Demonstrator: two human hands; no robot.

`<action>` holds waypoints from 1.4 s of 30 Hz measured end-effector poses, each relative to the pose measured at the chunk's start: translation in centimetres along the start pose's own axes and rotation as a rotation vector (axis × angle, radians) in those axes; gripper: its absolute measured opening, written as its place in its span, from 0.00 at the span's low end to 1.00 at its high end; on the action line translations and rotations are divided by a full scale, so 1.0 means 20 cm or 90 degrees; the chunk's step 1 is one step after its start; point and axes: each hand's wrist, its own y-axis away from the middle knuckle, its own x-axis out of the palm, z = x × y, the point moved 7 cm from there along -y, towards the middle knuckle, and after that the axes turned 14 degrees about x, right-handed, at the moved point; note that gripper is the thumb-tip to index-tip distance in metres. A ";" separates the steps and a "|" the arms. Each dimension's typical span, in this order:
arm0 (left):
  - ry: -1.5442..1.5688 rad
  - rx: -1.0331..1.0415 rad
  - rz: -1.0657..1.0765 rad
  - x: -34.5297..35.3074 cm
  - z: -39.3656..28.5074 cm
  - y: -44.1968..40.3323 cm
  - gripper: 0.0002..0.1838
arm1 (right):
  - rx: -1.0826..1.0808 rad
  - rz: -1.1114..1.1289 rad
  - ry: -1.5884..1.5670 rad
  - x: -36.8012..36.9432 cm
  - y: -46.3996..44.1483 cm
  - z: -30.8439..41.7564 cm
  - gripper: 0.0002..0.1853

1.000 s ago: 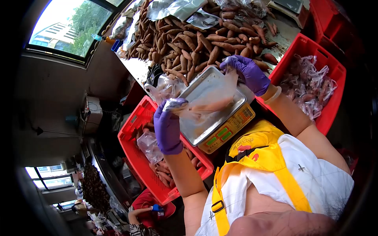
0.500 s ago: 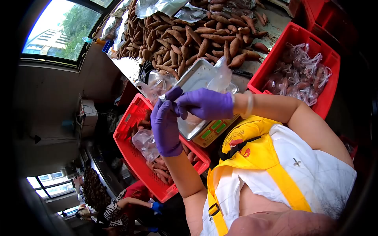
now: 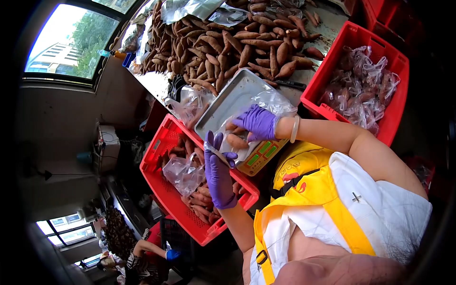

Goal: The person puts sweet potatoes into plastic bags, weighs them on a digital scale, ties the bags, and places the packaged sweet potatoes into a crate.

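Several sweet potatoes (image 3: 236, 141) sit in a clear bag (image 3: 278, 101) on the scale (image 3: 222, 105), grasped by your right hand (image 3: 257, 122), your left hand (image 3: 219, 178) fingers spread; a slackened grip could tip them into the left crate (image 3: 185, 213).

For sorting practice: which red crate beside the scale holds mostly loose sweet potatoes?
The left crate, by the left hand; the right crate holds bagged ones.

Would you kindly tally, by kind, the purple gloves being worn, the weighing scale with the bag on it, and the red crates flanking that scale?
Purple gloves: 2
Weighing scale: 1
Red crates: 2
Total: 5
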 end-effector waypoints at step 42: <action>-0.106 -0.091 -0.184 0.11 -0.01 -0.23 0.36 | 0.192 -0.426 0.160 -0.97 -0.88 -1.38 0.12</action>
